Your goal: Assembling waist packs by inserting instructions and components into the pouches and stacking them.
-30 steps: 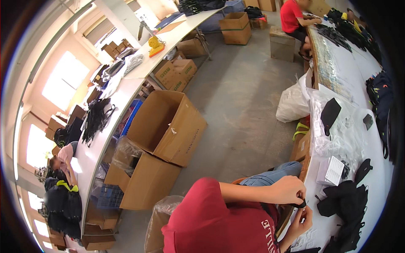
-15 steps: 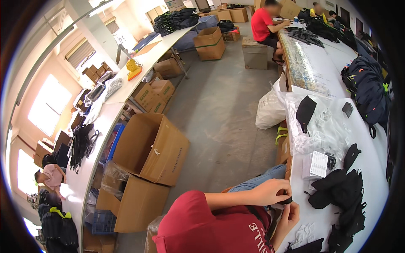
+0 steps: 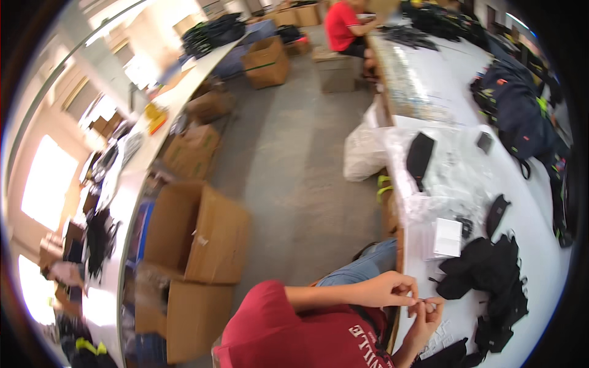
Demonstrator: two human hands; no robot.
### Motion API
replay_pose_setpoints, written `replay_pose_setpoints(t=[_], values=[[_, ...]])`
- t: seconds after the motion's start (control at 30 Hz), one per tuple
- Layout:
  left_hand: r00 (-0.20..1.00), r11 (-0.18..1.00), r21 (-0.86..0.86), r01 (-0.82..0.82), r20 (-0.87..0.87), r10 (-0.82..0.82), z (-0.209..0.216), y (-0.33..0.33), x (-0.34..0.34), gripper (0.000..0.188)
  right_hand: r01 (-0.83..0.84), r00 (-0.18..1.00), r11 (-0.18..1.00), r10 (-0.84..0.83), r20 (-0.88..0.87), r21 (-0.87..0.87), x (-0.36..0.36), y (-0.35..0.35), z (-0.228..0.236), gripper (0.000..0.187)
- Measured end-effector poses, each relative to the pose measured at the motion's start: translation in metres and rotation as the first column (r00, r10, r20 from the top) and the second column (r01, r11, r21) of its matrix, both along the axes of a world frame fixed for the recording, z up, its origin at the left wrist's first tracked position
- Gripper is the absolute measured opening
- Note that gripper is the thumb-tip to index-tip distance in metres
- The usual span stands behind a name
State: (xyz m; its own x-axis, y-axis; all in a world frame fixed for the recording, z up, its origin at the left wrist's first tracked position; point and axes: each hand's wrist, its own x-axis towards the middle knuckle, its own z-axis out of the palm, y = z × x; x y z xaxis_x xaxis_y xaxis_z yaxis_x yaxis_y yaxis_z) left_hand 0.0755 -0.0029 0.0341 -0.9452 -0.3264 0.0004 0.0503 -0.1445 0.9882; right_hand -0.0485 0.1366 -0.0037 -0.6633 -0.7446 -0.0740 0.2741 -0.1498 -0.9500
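My left hand (image 3: 397,289) and my right hand (image 3: 427,311) meet at the edge of the white table (image 3: 534,202). Thumbs and fingers are pinched together at the tips, both hands closed. What lies between them is too small and blurred to name. Just right of the hands is a heap of black fabric pouches (image 3: 481,267), running down toward the lower edge. Small white paper tags (image 3: 437,340) lie beside my right wrist. Beyond my hands stands a stack of white printed cards (image 3: 448,238), with a small black bundle (image 3: 466,227) against it.
Clear plastic bags (image 3: 448,165) spread over the table, a black pouch (image 3: 419,156) on top. Dark backpacks (image 3: 518,110) pile up at the far right. Open cardboard boxes (image 3: 221,239) stand across the aisle at left. Farther off, a person in red (image 3: 343,27) sits at the table.
The whole view has shifted, with the surroundings sliding left. A small black piece showed between my fingers before; now the fingertips cover most of what they hold.
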Motion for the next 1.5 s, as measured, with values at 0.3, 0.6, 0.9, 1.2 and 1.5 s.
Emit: replay_pose_setpoints(t=[0.3,0.6,0.9,1.2,1.5], values=[[0.99,0.972,-0.189,0.14,0.041,-0.135,-0.01,-0.008,-0.042,0.012,0.327,0.945,0.939,-0.325,-0.038,0.102,0.006,0.01,-0.001,0.007],[0.958,0.935,-0.207,0.288,0.06,-0.282,-0.027,0.011,-0.056,0.012,0.522,0.842,0.841,-0.482,-0.244,0.139,0.029,0.04,-0.009,0.011],[0.928,0.887,-0.271,0.373,0.121,-0.353,-0.032,0.022,-0.045,0.012,0.539,0.83,0.816,-0.471,-0.298,0.211,0.045,0.053,-0.009,0.013],[0.882,0.764,-0.445,0.467,0.178,-0.436,-0.018,0.011,-0.05,0.009,0.43,0.89,0.875,-0.369,-0.269,0.224,0.039,0.06,-0.007,0.01],[0.875,0.788,-0.381,0.483,0.181,-0.449,-0.02,0.015,-0.054,0.01,0.429,0.889,0.888,-0.381,-0.256,0.168,0.04,0.063,-0.009,0.011]])
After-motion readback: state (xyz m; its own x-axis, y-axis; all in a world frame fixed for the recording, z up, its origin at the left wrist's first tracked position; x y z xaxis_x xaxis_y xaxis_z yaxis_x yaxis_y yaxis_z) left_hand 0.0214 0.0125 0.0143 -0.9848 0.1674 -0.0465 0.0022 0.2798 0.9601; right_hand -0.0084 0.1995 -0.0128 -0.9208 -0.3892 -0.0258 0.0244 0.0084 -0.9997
